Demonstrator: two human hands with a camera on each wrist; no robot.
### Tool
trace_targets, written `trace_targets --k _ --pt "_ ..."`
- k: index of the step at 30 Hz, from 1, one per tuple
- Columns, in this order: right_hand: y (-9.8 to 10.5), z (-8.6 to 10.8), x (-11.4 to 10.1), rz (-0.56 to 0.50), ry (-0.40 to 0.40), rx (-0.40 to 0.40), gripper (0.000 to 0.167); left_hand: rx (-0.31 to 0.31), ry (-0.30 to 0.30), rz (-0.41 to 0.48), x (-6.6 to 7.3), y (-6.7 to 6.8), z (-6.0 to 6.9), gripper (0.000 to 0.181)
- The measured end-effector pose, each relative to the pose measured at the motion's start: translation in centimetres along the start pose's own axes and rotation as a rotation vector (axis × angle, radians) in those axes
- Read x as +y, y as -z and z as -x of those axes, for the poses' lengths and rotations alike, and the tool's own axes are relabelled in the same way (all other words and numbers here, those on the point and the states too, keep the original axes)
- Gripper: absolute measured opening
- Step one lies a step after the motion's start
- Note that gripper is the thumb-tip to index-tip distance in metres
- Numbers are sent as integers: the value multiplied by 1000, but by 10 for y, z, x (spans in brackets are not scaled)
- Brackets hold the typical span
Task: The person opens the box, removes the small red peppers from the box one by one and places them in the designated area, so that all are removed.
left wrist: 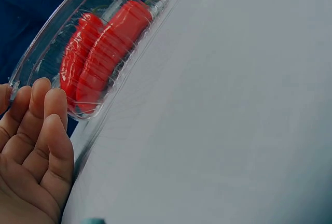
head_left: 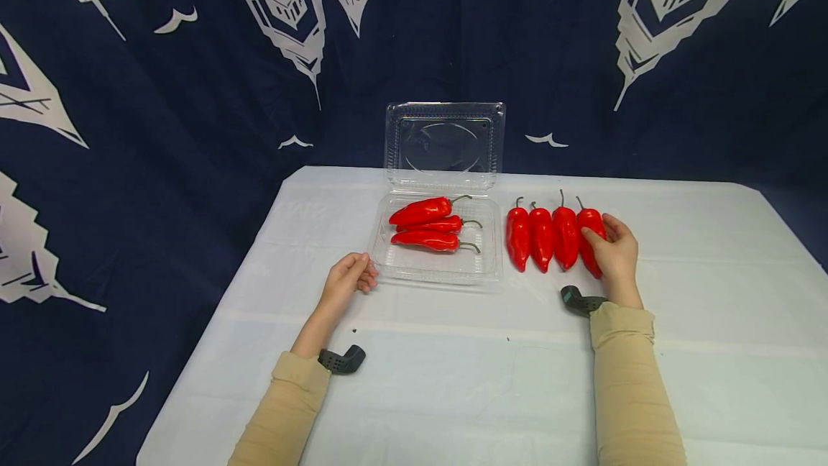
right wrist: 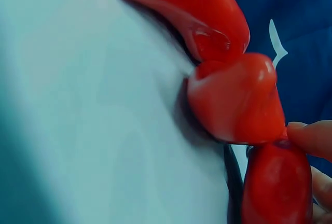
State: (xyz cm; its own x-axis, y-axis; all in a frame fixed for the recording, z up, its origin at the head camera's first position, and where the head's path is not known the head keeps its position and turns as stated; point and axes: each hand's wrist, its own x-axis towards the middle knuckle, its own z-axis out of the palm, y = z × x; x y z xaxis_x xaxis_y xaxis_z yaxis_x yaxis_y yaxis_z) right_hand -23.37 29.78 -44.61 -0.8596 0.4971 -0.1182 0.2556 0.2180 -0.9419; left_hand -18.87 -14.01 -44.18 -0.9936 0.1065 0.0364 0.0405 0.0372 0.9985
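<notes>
Three red peppers (head_left: 427, 240) lie in the base of a clear plastic clamshell container (head_left: 440, 275), whose lid (head_left: 443, 146) stands raised at the back. My left hand (head_left: 349, 273) is at the container's front left corner. In the left wrist view, thumb and index finger pinch the rim there, the other fingers loosely bent. To the right of the container, several more red peppers (head_left: 542, 237) lie side by side with stems pointing away. My right hand (head_left: 617, 250) grips the rightmost pepper (head_left: 590, 220), thumb on top and fingers along its right side.
A white-covered table (head_left: 466, 394) carries everything. Behind it hangs a dark blue cloth (head_left: 414, 34) with white building prints. Small dark specks lie on the table in front of the container.
</notes>
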Motion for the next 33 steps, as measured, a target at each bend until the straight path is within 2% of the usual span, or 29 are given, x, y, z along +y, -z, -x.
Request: trace_targets --k 17,25,33 --pt "-3 -2 2 57 -33 -18 59 3 3 10 0 0 0 25" --pt "0 -1 -3 27 -44 8 60 7 6 2 0 0 0 25" --pt "5 1 -12 -31 -51 66 58 7 5 7 0 0 0 25"
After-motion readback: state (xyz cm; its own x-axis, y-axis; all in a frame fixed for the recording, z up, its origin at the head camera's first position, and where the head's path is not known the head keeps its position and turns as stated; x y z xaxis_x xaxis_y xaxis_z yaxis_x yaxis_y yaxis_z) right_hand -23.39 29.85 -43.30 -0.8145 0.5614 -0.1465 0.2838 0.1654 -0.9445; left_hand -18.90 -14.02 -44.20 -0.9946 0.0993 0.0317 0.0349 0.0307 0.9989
